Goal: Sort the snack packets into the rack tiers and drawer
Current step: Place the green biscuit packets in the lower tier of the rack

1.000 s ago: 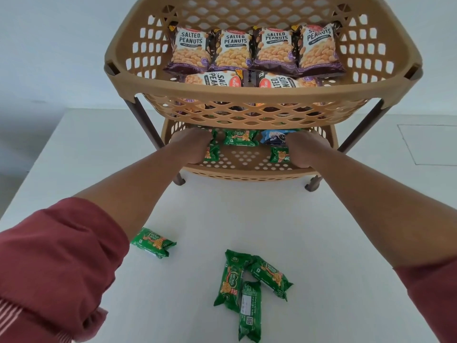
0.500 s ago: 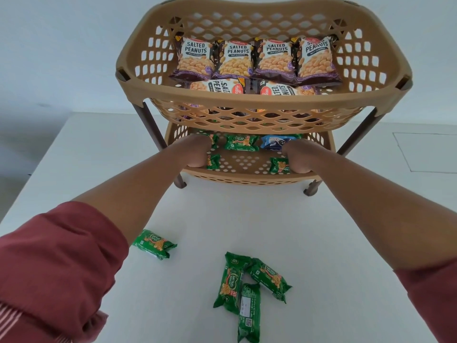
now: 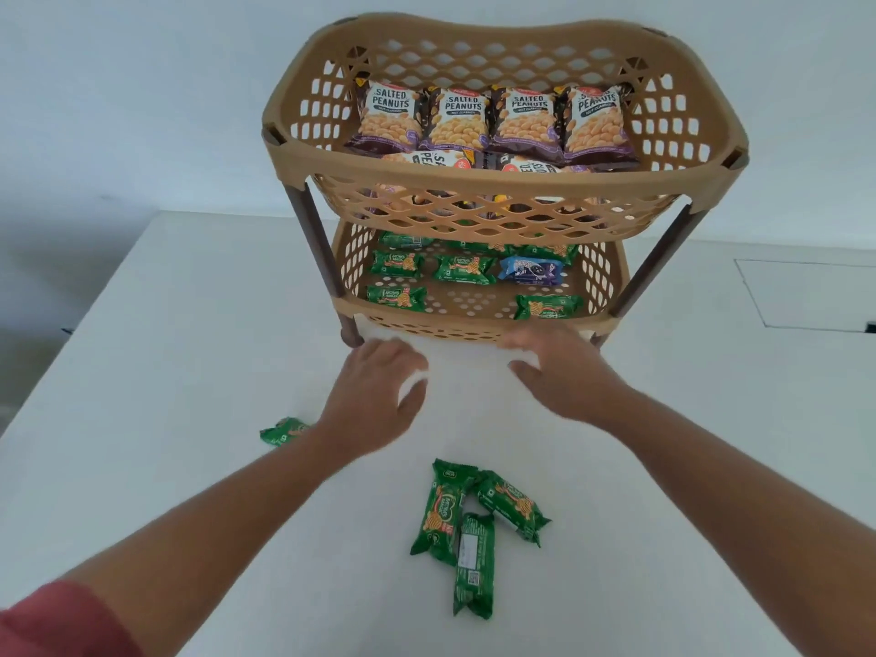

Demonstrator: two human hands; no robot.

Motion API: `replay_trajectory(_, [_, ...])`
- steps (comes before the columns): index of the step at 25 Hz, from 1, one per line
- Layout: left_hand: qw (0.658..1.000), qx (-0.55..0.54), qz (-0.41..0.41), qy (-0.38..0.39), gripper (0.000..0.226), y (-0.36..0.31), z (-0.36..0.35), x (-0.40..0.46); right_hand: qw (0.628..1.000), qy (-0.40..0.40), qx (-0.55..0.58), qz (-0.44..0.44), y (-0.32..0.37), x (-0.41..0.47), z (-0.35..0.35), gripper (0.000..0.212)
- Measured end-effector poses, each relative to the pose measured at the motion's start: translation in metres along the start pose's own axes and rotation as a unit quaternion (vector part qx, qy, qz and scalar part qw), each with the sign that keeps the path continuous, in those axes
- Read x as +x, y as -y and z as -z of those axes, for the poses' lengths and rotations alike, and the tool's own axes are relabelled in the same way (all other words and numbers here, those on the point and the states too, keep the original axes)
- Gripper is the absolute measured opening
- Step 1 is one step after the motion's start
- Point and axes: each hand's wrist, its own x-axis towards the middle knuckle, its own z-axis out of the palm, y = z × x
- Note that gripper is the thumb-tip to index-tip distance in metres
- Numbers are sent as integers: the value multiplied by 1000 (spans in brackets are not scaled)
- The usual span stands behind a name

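1. Now the left hand [image 3: 379, 395] hovers over the white bench [image 3: 189, 419] just in front of the rack [image 3: 502, 182], its grip loose, fingers relaxed and holding nothing.
2. Beside it, the right hand [image 3: 559, 372] sits low near the front rim of the lower tier [image 3: 474, 320], fingers spread, grip wide and empty; both hands are blurred.
3. Just past the hands, the lower tier carries several green biscuit packets [image 3: 397, 296] lying flat, with one blue packet [image 3: 531, 270] among them.
4. Above, the upper tier [image 3: 502, 173] holds salted peanut bags [image 3: 391, 116], four propped in a row at the back and more lying flat in front of them.
5. Nearer the person, three green packets [image 3: 474, 528] lie together on the bench, touching and overlapping.
6. One more green packet [image 3: 282, 431] lies apart on the bench, partly hidden behind the left forearm.
7. A red sleeve [image 3: 57, 623] shows at the lower left corner.
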Motion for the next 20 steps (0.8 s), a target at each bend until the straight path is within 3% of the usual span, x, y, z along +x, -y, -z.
replay_trajectory(4, [992, -72, 74, 75, 24, -21, -32, -76, 988, 149, 42, -23, 13, -40, -37, 27])
replay_trajectory(9, [983, -85, 154, 57, 34, -30, -48, -122, 963, 251, 41, -93, 3, -74, -67, 60])
replay_trajectory(12, [980, -51, 172, 87, 45, -31, -53, -146, 959, 254, 39, -116, 0, -89, -77, 69])
replay_trajectory(16, [986, 27, 123, 108, 47, -31, -58, -165, 966, 213, 50, -140, 0, -100, -84, 50])
replay_trajectory(20, [986, 38, 122, 110, 46, -31, -57, -166, 975, 158, 45, -152, -5, -101, -78, 52])
